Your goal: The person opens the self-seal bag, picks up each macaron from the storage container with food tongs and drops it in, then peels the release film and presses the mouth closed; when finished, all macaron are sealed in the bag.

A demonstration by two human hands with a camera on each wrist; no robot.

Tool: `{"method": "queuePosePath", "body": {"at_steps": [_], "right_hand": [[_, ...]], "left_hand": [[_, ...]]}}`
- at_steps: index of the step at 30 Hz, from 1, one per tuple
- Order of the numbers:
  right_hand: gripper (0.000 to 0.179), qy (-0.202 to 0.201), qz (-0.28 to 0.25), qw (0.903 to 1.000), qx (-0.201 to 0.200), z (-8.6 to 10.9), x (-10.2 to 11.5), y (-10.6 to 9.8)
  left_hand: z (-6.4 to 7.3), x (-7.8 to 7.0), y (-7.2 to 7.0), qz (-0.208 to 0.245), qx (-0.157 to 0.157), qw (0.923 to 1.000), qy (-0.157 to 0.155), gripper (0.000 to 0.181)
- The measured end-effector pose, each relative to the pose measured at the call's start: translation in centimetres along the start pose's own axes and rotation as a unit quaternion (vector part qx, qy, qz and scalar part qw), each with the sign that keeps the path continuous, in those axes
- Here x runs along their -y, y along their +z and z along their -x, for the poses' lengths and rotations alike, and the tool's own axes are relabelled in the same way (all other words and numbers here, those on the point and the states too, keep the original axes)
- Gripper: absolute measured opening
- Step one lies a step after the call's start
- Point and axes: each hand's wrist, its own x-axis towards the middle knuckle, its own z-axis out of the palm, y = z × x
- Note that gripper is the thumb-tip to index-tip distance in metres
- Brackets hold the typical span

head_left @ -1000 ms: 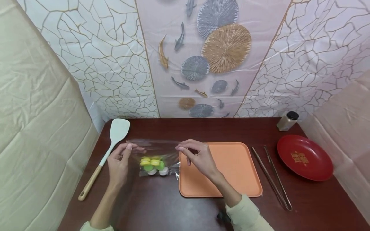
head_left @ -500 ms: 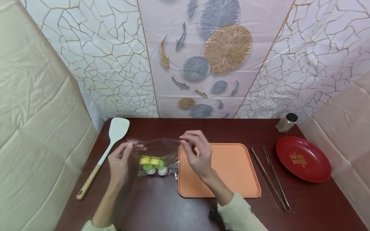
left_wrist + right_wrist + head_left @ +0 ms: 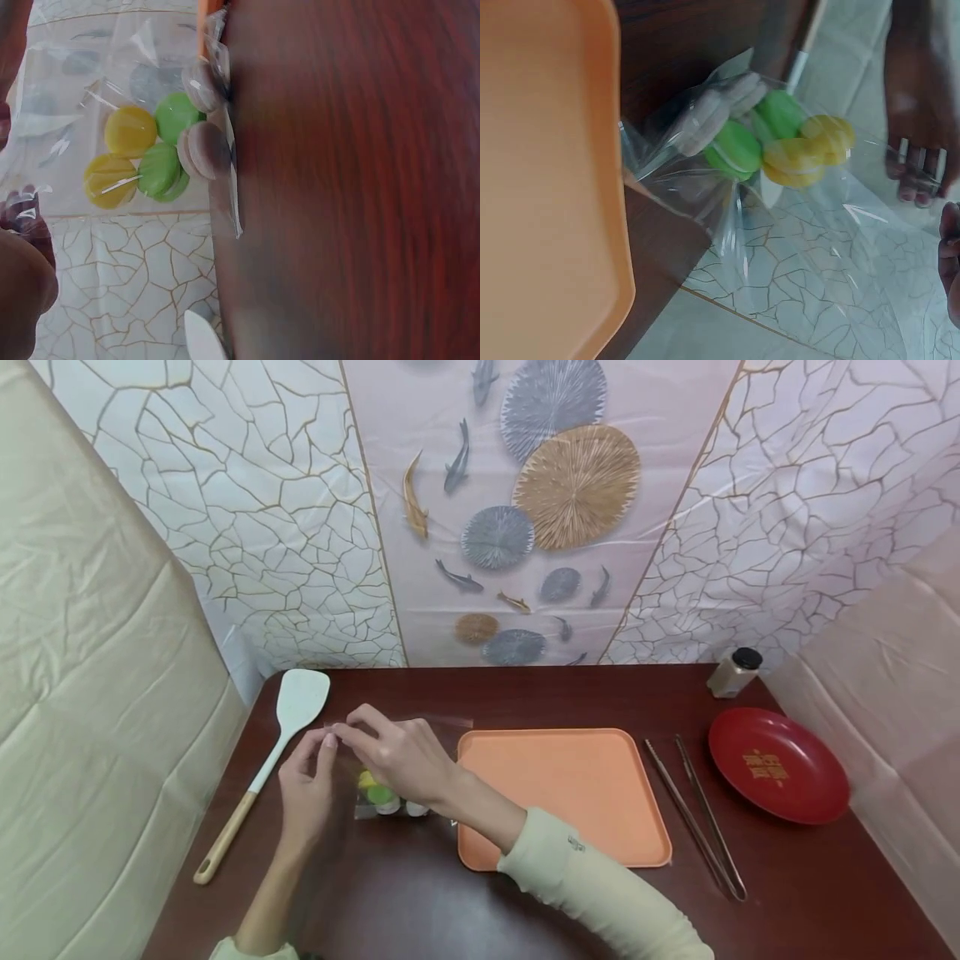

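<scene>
A clear plastic bag point(image 3: 56, 150) holds several macarons: yellow point(image 3: 130, 131), green point(image 3: 177, 116) and pale whitish ones point(image 3: 204, 150). It stands upright with its lower edge at the table. My left hand point(image 3: 306, 789) pinches the bag's upper left corner between thumb and fingers. Reaching across the bag, my right hand point(image 3: 408, 760) has its thumb and forefinger at that same corner, close against the left fingertips, pinching the top edge. In the head view the right hand hides part of the bag and macarons.
An orange tray point(image 3: 562, 802) lies right of the bag, with metal tongs point(image 3: 701, 827) beyond it. A red plate point(image 3: 780, 764) and a black-lidded jar point(image 3: 735, 672) stand at the far right. A white spatula with a wooden handle point(image 3: 262, 777) lies on the left.
My right hand has let go of the bag's right upper corner, lifted slightly, and swung left across the bag to the left hand. The left hand has kept its place on the bag.
</scene>
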Motion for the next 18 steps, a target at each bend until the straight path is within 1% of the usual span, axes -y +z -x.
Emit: {"method": "queuePosePath", "body": {"at_steps": [2, 4, 6, 7, 9, 13, 16, 18], "right_hand": [[0.019, 0.0, 0.007, 0.9999, 0.009, -0.1, -0.1, 0.4], [0.018, 0.001, 0.011, 0.9999, 0.01, -0.1, -0.2, 0.7], [0.016, 0.0, 0.012, 0.9999, 0.009, -0.2, -0.6, 0.8], [0.015, -0.002, 0.013, 0.9999, 0.008, -0.2, -0.8, 0.8], [0.012, -0.011, 0.015, 0.9998, 0.009, -0.3, -1.1, 0.8], [0.009, -0.05, 0.032, 0.998, 0.022, -0.6, -1.7, 0.7], [0.007, -0.078, 0.047, 0.9951, 0.037, -0.8, -1.7, 0.7], [0.007, -0.089, 0.057, 0.9935, 0.042, -0.9, -1.6, 0.7]], "left_hand": [[-0.1, 0.4, 0.0, -0.033, 0.008, 0.9972, 0.066, 0.016], [-0.4, 0.7, 0.1, -0.05, 0.016, 0.9899, 0.131, 0.015], [-0.9, 0.8, 0.3, -0.059, 0.024, 0.9811, 0.183, 0.015], [-1.1, 0.9, 0.4, -0.06, 0.027, 0.9779, 0.198, 0.015], [-1.6, 0.9, 0.5, -0.066, 0.034, 0.9728, 0.219, 0.013], [-2.5, 1.2, 0.6, -0.085, 0.033, 0.9611, 0.261, 0.017], [-3.0, 1.6, 0.5, -0.102, 0.02, 0.9455, 0.308, 0.021], [-3.2, 1.9, 0.4, -0.106, 0.013, 0.9369, 0.333, 0.024]]}}
